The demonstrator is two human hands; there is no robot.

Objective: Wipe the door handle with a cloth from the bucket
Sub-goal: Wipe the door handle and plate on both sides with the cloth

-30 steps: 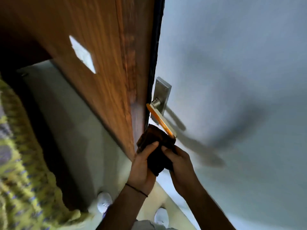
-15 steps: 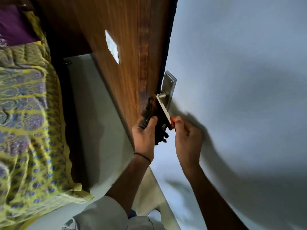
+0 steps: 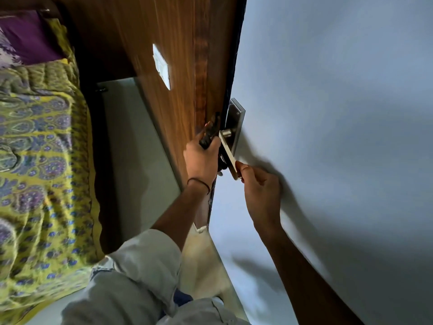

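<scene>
A metal lever door handle (image 3: 227, 151) juts from its silver backplate (image 3: 235, 118) on the pale door face, right at the door's edge. My left hand (image 3: 201, 160) is shut on a dark brown cloth (image 3: 209, 134), pressed against the handle's left side near the spindle. My right hand (image 3: 260, 186) pinches the lever's lower tip between thumb and fingers. Much of the cloth is hidden behind my left hand. No bucket is in view.
A wooden panel (image 3: 178, 66) with a white switch plate (image 3: 161, 65) stands left of the door edge. A bed with a yellow patterned cover (image 3: 39, 160) fills the left side. My knee in light trousers (image 3: 140, 277) is at the bottom, over pale floor (image 3: 136, 160).
The cloth moved up from below the lever's tip to its left side near the spindle. My right hand let go of the cloth and took the lever's tip. The view swung right.
</scene>
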